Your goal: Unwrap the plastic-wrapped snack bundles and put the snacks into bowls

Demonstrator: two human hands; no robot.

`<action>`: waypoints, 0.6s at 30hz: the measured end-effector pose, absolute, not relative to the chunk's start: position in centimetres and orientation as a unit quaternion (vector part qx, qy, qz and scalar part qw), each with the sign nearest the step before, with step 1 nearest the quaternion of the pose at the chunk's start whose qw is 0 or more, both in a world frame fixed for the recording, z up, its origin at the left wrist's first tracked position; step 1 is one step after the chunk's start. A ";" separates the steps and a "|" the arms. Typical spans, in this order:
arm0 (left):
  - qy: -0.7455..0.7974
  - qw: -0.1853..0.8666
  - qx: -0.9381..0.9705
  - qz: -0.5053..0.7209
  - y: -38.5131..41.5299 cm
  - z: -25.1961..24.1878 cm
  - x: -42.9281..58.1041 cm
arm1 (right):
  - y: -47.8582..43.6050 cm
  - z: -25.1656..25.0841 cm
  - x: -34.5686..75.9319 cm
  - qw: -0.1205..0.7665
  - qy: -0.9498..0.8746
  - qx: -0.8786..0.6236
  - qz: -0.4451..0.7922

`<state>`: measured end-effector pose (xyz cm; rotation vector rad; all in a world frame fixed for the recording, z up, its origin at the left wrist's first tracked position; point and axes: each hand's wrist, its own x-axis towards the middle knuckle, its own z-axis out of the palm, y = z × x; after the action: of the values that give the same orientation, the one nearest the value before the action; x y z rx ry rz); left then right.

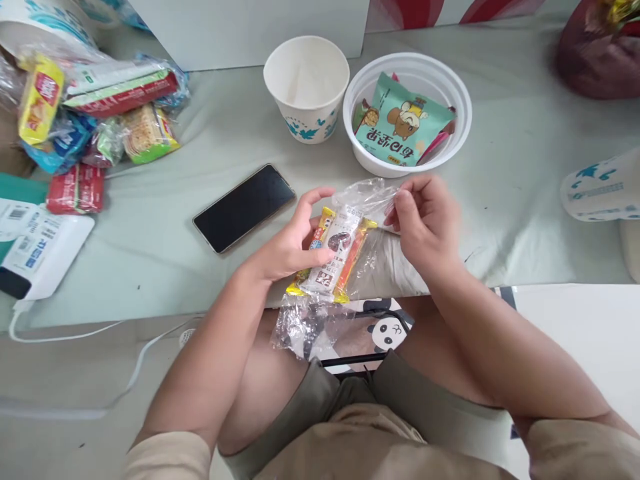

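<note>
My left hand (300,243) grips several wrapped snack bars (333,257), a white-wrapped one on top of yellow and orange ones, with the thumb pressed across the front. A clear plastic bag (367,193) lies around and behind the bars, and its crinkled lower end hangs over my lap. My right hand (425,223) pinches the bag's upper right edge between thumb and fingers. Just beyond my hands stand a paper cup (307,120) with blue leaf prints and a white plastic bowl (465,110) holding a teal snack packet (403,123).
A black phone (245,208) lies left of my hands. Farther left are a pile of packaged snacks (120,93) and a white device (55,257) with a cable. Another paper cup (603,183) lies on its side at right. A panda-printed item (387,333) is on my lap.
</note>
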<state>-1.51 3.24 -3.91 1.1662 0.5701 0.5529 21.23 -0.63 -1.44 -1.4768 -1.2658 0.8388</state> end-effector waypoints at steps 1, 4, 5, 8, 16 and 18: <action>0.265 0.760 0.536 0.255 3.3 -3.9 -1.5 | -0.5 -1.4 21.2 0.493 -0.478 -0.614 0.388; 0.279 0.750 0.533 0.275 3.4 -4.1 -1.3 | -0.2 -1.8 21.0 0.494 -0.395 -0.614 0.471; 0.284 0.746 0.530 0.286 3.4 -4.3 -1.3 | -0.1 -1.9 21.0 0.497 -0.383 -0.613 0.479; 0.303 0.733 0.514 0.327 3.4 -4.7 -1.0 | -0.2 -2.2 21.1 0.511 -0.388 -0.603 0.473; 0.348 0.689 0.532 0.347 3.0 -4.5 0.0 | -1.5 -1.3 20.3 0.481 -0.477 -0.456 0.577; 0.345 0.657 0.570 0.352 2.9 -4.5 0.1 | -1.8 -1.6 20.1 0.467 -0.552 -0.415 0.551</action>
<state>0.07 2.94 -4.47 1.2920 0.7817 0.7982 20.08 -1.84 -1.58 -1.0188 -1.3547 1.3528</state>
